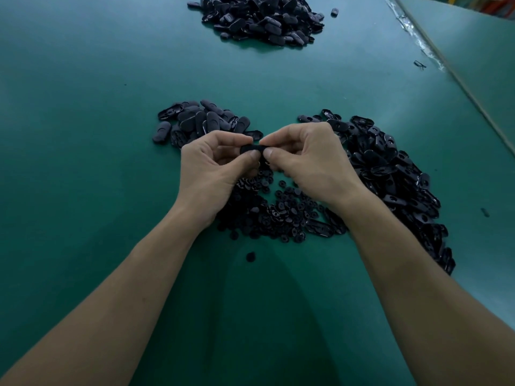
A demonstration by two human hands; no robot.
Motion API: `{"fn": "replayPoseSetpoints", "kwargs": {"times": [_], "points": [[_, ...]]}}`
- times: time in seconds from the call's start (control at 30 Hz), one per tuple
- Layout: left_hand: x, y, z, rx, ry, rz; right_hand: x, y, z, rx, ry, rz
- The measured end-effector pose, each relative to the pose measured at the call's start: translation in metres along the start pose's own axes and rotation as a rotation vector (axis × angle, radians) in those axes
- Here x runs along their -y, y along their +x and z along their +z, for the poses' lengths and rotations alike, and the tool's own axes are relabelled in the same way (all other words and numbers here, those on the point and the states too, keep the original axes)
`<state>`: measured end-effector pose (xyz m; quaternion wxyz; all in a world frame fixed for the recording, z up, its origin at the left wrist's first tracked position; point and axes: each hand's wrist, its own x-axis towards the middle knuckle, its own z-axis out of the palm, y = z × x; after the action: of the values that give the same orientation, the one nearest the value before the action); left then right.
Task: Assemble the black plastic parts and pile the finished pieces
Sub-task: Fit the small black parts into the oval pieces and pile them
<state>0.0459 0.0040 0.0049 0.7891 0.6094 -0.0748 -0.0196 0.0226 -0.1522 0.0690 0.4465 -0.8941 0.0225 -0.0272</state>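
Hands, left and right, pinch one black part, long axis running left-right.

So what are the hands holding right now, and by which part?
One small black plastic part, pinched from both sides: the left hand has its grip on the part's left end, the right hand on its right end.

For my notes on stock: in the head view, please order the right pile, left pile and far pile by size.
Largest: right pile. Next, far pile and left pile look alike; the far one is farther and cropped, so unranked.
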Motion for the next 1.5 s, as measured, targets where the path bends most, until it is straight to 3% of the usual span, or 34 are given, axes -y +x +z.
{"fn": "replayPoseSetpoints", "kwargs": {"times": [0.13,0.2,0.4,0.6,0.83,1.23,1.5], "points": [[0.0,0.001,0.002,-0.043,-0.065,-0.004,-0.003,0.003,0.003,-0.041,0.11,0.071],[-0.002,0.004,0.001,-0.1,-0.157,-0.027,-0.007,0.003,0.003,-0.091,0.054,0.078],[-0.006,0.008,0.0,-0.191,-0.307,-0.098,-0.027,0.001,-0.011,-0.237,-0.498,0.179],[-0.005,0.008,-0.005,-0.089,-0.151,-0.094,-0.039,-0.001,-0.023,-0.104,-0.787,0.373],[-0.005,0.004,-0.002,-0.015,-0.059,-0.05,-0.044,0.001,-0.026,-0.131,-0.712,0.294],[-0.002,0.0,-0.002,0.026,0.007,0.057,-0.039,0.0,-0.029,-0.202,-0.618,0.368],[-0.001,0.0,-0.004,0.083,0.038,0.088,-0.037,0.001,-0.029,-0.333,-0.569,0.247]]}}
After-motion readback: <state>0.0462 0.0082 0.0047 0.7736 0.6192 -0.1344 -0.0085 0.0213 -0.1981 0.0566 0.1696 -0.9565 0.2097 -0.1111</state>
